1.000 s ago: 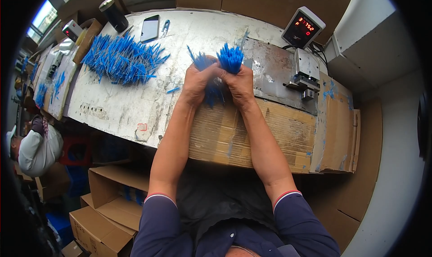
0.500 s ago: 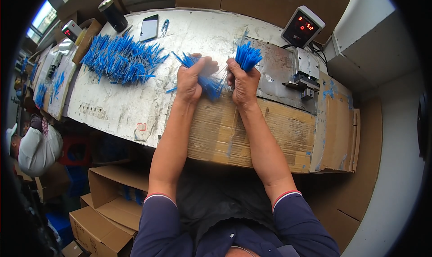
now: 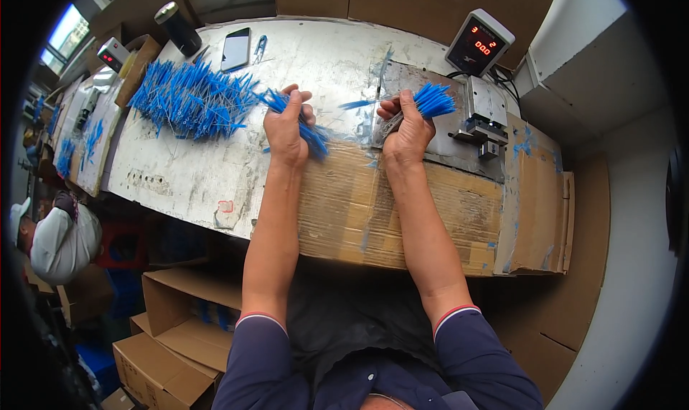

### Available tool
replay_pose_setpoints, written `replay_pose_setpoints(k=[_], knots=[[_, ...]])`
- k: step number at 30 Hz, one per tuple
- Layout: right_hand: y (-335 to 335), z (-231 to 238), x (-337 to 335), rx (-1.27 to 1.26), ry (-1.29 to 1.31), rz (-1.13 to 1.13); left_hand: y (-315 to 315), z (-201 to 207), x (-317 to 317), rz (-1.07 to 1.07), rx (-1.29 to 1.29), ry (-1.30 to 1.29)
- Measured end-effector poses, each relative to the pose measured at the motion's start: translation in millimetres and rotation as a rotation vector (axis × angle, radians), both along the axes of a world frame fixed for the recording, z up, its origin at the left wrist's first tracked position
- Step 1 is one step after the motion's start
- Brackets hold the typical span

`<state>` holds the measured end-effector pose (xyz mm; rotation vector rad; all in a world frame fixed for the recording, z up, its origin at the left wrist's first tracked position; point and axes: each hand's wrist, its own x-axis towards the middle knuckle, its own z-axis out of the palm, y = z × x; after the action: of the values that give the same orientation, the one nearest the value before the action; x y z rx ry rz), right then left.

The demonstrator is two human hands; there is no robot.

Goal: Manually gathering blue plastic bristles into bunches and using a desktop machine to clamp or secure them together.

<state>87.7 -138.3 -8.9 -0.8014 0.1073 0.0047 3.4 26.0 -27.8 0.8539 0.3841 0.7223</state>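
Note:
My left hand [image 3: 288,126] is closed round a loose bundle of thin blue pieces [image 3: 316,138], whose ends stick out on both sides of the fist. In my right hand [image 3: 408,128] is a tighter bundle of thin blue sticks [image 3: 435,100], their blue ends together on the right and pale thin shafts showing below the fingers. One or a few blue strands [image 3: 359,104] jut out leftward by the right fingers. The hands are apart, above the worktable. A large heap of similar blue pieces [image 3: 190,98] lies to the left of my left hand.
A metal plate with a small clamp-like fixture [image 3: 488,131] lies at right, below a display box with red digits [image 3: 479,44]. Brown cardboard [image 3: 344,209] covers the near edge. A phone [image 3: 236,49], small snips [image 3: 260,49] and dark tumbler [image 3: 178,29] stand behind. Another person [image 3: 64,238] sits far left.
My hands have moved apart: the left slightly leftward, the right rightward and a little lower. The right bundle has tipped from upright toward the right. Digits on the display differ.

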Motion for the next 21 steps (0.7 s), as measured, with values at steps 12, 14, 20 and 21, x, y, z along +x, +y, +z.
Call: replay_pose_setpoints(k=[12, 14, 20, 21], knots=[[13, 0, -12, 0.021, -0.057, 0.089, -35, 20, -1, -0.268, 0.16, 0.168], [13, 1, -12, -0.023, -0.052, 0.107, -28, 12, 1, -0.197, 0.141, 0.131], [4, -6, -1, -0.365, -0.283, -0.108, -11, 9, -2, -0.158, 0.164, 0.144], [6, -5, -1, -0.506, -0.479, -0.199, -9, 13, -4, -0.163, 0.175, 0.163]])
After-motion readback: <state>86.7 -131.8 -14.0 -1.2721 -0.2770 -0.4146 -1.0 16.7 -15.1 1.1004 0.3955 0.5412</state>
